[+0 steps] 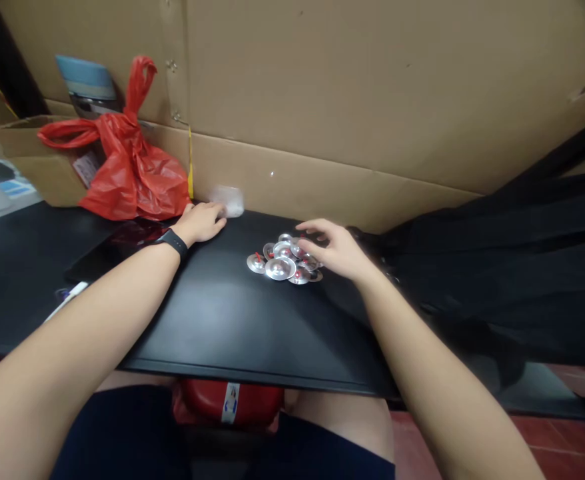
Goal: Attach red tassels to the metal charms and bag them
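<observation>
Curving above the right edge of the disc pile [280, 268], the right hand [340, 252] had its fingers parted, contact uncertain; the left hand [203, 222], loosely spread palm-down left of the pile, rested beside clear plastic [232, 200], likely for support. The pile, seemingly heaped for easy reach, sat on a black tabletop [222, 327], a cardboard wall [322, 93] behind, a red bag [137, 175] farther left.

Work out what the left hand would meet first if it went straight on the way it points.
Most likely the clear plastic piece, just ahead of the left hand; depth is unclear, so they may already be touching.
</observation>
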